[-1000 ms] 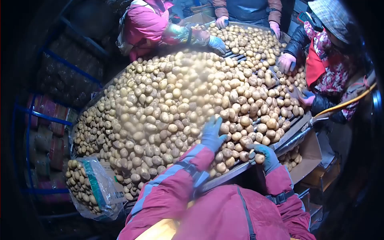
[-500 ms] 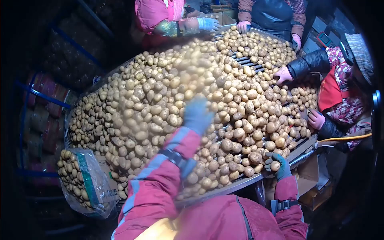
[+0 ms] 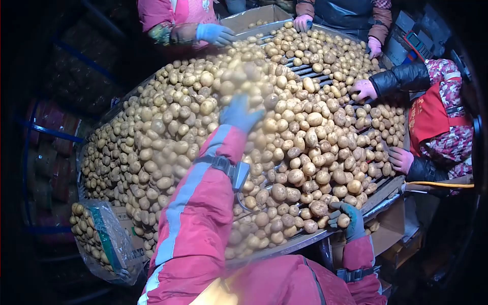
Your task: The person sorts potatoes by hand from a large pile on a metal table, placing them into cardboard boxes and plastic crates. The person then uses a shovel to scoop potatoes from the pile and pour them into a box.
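A large heap of potatoes (image 3: 310, 137) covers the sorting table. My left hand (image 3: 240, 113), in a blue glove, reaches out over the middle of the heap and touches the potatoes there. Its thumb stands apart from the fingers, though a blurred patch softens the fingertips. At the near right edge of the table, my right hand (image 3: 354, 221), in a blue-green glove, has its fingers curled around one potato (image 3: 343, 220).
Dark slats (image 3: 310, 72) show between potatoes at the back. A plastic-lined bag of potatoes (image 3: 91, 236) hangs at the near left. Co-workers' gloved hands rest around the far and right sides, including a blue glove (image 3: 214, 34). A cardboard box (image 3: 389, 223) sits below the right edge.
My left arm has stretched farther forward across the heap. My right hand still has the potato, slightly lower in view. The co-worker's blue glove at the back appears farther left.
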`<state>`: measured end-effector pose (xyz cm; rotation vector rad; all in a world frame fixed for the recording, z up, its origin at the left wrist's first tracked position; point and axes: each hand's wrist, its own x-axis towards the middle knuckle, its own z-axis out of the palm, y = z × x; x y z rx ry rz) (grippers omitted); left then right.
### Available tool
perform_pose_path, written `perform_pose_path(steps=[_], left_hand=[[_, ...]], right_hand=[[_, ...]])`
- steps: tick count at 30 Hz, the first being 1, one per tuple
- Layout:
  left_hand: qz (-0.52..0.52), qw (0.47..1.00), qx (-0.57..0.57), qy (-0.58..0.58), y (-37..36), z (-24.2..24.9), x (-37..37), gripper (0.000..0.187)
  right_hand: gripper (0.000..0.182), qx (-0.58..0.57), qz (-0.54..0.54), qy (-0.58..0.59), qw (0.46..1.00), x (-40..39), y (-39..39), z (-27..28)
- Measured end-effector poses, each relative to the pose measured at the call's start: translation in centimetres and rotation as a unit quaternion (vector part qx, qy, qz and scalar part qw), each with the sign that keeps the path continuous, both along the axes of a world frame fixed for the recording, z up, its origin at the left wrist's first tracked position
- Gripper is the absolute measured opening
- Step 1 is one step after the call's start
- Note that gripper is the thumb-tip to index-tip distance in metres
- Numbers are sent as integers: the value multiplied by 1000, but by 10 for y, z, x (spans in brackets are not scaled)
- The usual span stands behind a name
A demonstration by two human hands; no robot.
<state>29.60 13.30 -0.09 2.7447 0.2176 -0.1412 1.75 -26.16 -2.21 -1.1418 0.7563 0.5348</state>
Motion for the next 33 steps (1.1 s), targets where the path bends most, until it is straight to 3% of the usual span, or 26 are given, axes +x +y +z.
perform_pose_path(steps=[7, 11, 13, 14, 15, 17, 19, 21, 22, 23, 24, 25, 26, 27, 28, 31, 33], left_hand=[[-48, 997, -38, 51, -8, 24, 11, 94], [-61, 983, -170, 21, -21, 19, 5, 88], [-102, 985, -113, 79, -50, 37, 6, 80], [-188, 962, -184, -72, -60, -6, 14, 78], [-133, 972, -179, -78, -82, -10, 0, 74], [-149, 953, -265, -11, -95, 6, -8, 60], [-274, 934, -195, -121, -96, -47, 15, 46], [-309, 933, -81, -165, -90, -44, 35, 31], [-283, 946, -9, -158, -77, -20, 49, 24], [-240, 950, 9, -197, -61, -25, 72, 21], [-191, 955, -2, -227, -52, 2, 79, 25], [-137, 934, -32, -330, -34, -37, 122, 16], [-213, 897, 25, -386, -19, -18, 128, 30], [-228, 920, 67, -310, 10, -47, 145, 46], [-189, 953, 88, -220, 7, -41, 143, 50], [-127, 974, 158, -103, -11, -34, 137, 55], [-130, 983, 117, -59, -19, -20, 121, 58]], right_hand=[[42, -5, 2, -2, 1000, -2, 3, -5], [45, -12, 8, 24, 1000, 0, 5, -5], [44, 3, 8, 26, 1000, -1, 1, -11], [44, -13, 9, 35, 999, 0, 3, -12], [43, -30, 7, 42, 999, 1, 3, -13], [40, 6, -32, 57, 998, 4, 5, -9], [38, -1, -41, 52, 998, 1, -1, -21], [37, -12, -42, 48, 998, 5, 9, -8], [36, -28, -41, 56, 997, 7, 13, 0], [36, -46, -40, 60, 996, 9, 14, 5], [36, -33, -60, 57, 996, 8, 11, -1], [36, -33, -68, 44, 996, 5, 10, -7], [36, -37, -55, 14, 998, 7, 11, -10], [36, -45, -50, -11, 998, 0, 6, -11], [35, -49, -54, -14, 997, 0, 6, -12], [32, -25, -99, 28, 994, 9, 16, 13], [34, -19, -108, 29, 994, 11, 20, 21]])
